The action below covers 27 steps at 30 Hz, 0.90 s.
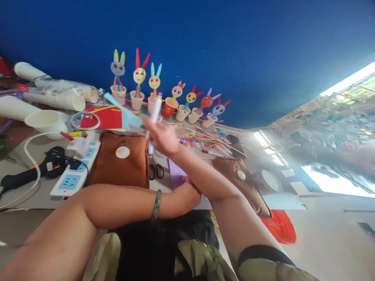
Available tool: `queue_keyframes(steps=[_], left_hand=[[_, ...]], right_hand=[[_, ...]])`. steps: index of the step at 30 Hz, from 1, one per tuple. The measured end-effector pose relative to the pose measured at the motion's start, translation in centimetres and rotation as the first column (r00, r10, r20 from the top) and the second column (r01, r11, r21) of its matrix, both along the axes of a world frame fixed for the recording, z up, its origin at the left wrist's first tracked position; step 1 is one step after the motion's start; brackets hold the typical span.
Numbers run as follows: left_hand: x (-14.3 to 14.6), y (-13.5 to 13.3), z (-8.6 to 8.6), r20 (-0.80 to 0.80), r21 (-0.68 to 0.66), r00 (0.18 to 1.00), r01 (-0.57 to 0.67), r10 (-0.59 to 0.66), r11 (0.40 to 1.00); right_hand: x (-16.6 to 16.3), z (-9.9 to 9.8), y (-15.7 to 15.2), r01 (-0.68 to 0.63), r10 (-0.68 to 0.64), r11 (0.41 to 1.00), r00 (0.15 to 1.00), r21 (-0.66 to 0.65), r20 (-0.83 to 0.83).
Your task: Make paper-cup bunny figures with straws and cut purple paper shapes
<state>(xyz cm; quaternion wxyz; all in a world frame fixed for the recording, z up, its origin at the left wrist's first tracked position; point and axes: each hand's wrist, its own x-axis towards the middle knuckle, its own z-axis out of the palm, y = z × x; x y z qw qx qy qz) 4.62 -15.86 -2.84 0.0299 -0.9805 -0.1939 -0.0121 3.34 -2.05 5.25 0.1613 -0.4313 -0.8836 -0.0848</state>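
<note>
My right hand (pixel 162 136) is raised over the table, fingers closed around a white marker (pixel 156 109) with a purple end. A light blue paper piece (pixel 131 118) reaches up to its fingertips; whether they pinch it, I cannot tell. My left hand (pixel 189 195) lies low at the table's near edge, beside a purple paper sheet (pixel 175 173). My right forearm crosses over that hand and hides most of its fingers. Black-handled scissors (pixel 156 171) lie between the purple sheet and a brown pouch (pixel 120 162).
Rabbit-faced figures in cups (pixel 137 99) line the blue wall. Coloured sticks (pixel 205 140) are strewn at centre right. Leftward are a power strip (pixel 76 171), a black glue gun (pixel 43 168), stacked paper cups (pixel 55 99) and red paper (pixel 105 117). Another brown pouch (pixel 234 179) lies right.
</note>
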Motion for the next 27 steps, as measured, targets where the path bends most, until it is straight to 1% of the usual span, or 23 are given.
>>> queue_keyframes(steps=[2, 4, 6, 9, 11, 13, 15, 17, 19, 21, 22, 25, 27], left_hand=[[0.0, -0.1, -0.2, 0.005, 0.005, 1.0, -0.015, 0.015, 1.0], [0.1, -0.1, -0.3, 0.024, 0.017, 0.999, -0.022, 0.022, 1.0], [0.1, -0.1, -0.4, 0.032, 0.03, 0.999, -0.032, 0.031, 0.999], [0.1, 0.2, -0.3, 0.028, 0.039, 0.999, -0.042, 0.041, 0.998], [-0.1, 0.4, 0.2, 0.028, 0.034, 0.999, -0.037, 0.036, 0.999], [-0.6, 0.5, 1.1, 0.002, 0.019, 1.0, -0.017, 0.017, 1.0], [-1.1, 0.5, 2.2, -0.041, 0.005, 0.999, 0.013, -0.013, 1.0], [-1.5, 0.3, 3.1, -0.045, 0.003, 0.999, 0.03, -0.03, 1.0], [-1.6, 0.1, 3.4, -0.032, -0.009, 0.998, 0.047, -0.047, 0.999], [-1.4, -0.1, 3.0, -0.024, -0.027, 0.997, 0.074, -0.074, 0.997], [-1.2, -0.2, 2.6, -0.016, -0.027, 0.996, 0.085, -0.085, 0.996], [-0.7, -0.4, 1.2, 0.034, 0.02, 0.994, 0.1, -0.1, 0.995], [-0.6, -0.3, 0.7, 0.057, 0.065, 0.993, 0.1, -0.103, 0.993]], right_hand=[[-2.1, -0.4, 1.1, -0.029, 0.037, 0.993, 0.997, -0.113, 0.072], [-3.0, -0.9, 1.1, -0.069, 0.094, 0.977, 0.989, -0.202, 0.115], [-2.8, -1.1, 0.3, -0.102, 0.136, 0.963, 0.983, -0.249, 0.121], [-0.5, -1.2, -1.9, -0.128, 0.155, 0.957, 0.984, -0.26, 0.086], [1.9, -1.2, -3.4, -0.105, 0.124, 0.964, 0.991, -0.246, 0.06], [4.8, -1.3, -4.8, -0.047, 0.05, 0.973, 0.999, -0.224, 0.007], [8.0, -1.2, -6.1, 0.019, -0.045, 0.976, 0.992, -0.217, -0.116], [11.1, -1.0, -7.2, 0.084, -0.155, 0.969, 0.938, -0.23, -0.309], [13.7, -0.5, -8.0, 0.138, -0.239, 0.961, 0.853, -0.241, -0.465], [15.4, -0.1, -8.7, 0.193, -0.302, 0.949, 0.783, -0.249, -0.544], [15.8, 0.2, -9.0, 0.212, -0.321, 0.944, 0.763, -0.253, -0.561], [15.6, 1.0, -10.6, 0.224, -0.319, 0.947, 0.752, -0.232, -0.576], [14.7, 1.7, -12.3, 0.233, -0.282, 0.959, 0.755, -0.159, -0.592]])
